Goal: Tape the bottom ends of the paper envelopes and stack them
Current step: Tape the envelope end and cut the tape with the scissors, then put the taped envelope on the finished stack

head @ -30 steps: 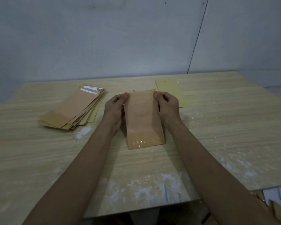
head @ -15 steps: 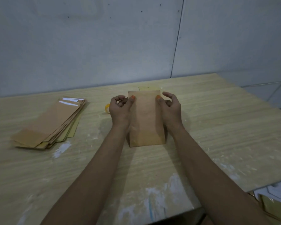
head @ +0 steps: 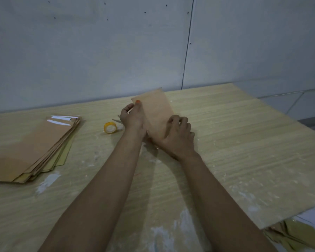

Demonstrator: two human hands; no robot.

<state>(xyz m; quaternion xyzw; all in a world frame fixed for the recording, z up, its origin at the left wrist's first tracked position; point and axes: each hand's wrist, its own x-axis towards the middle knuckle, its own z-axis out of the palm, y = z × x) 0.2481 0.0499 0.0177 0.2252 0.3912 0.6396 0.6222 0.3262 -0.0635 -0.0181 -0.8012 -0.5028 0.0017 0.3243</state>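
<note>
Mid-table, I hold one envelope (head: 155, 115) raised and tilted, left hand (head: 133, 118) pinching its far-left edge, right hand (head: 178, 135) gripping the near corner, probably to carry it left to the stack (head: 33, 148); long axis runs away from me, near end hidden behind hands

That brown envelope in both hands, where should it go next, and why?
Probably leftward, onto the stack of envelopes. The envelope is lifted and tilted off the table, the left hand pinching its far edge and the right hand its near end, and the tape roll lies untouched.
</note>
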